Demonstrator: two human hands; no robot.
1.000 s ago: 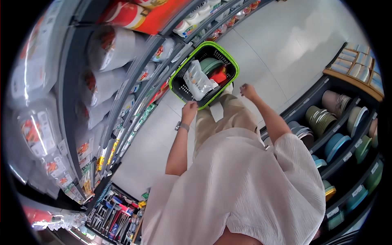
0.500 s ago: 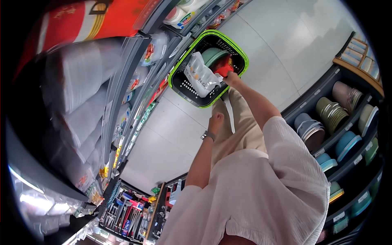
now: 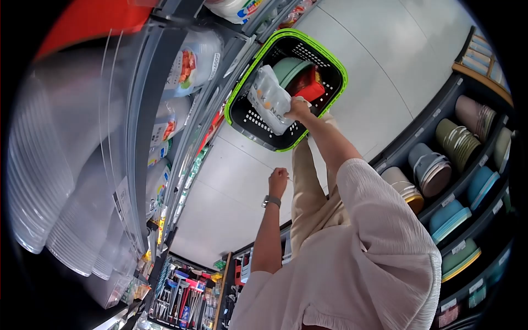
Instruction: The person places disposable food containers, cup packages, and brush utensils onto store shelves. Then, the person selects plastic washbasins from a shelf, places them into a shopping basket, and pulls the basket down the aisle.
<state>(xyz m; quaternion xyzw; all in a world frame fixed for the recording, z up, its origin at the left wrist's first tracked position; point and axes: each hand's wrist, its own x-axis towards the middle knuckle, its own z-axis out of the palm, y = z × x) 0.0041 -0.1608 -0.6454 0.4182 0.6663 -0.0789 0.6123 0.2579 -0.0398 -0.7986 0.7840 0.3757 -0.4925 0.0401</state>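
Note:
A black shopping basket [image 3: 248, 139] with a bright green rim sits ahead of my legs. Inside it are a white printed plastic bag [image 3: 269, 104], a pale green bowl-like item [image 3: 290, 70] and a glossy red item [image 3: 311, 88]. My right hand [image 3: 300, 109] is over the basket's near side, beside the bag and red item. Its fingers are curled closed, with a small white piece showing at them; what they grip is hidden. My left hand [image 3: 279, 180], with a watch on the wrist, hangs loosely closed beside my leg and holds nothing visible.
Shelves on the left hold stacked clear plastic containers [image 3: 49, 148] and packaged goods [image 3: 192, 63]. Shelves on the right carry buckets [image 3: 429, 168] and basins [image 3: 448, 220]. Brushes and tools [image 3: 184, 291] hang at the lower left. Pale floor tiles [image 3: 374, 60] run between the shelves.
My legs have shifted in a step and the shelves have slid across the view. My left hand has swung slightly left and down; my right hand now overlaps the bag's edge more.

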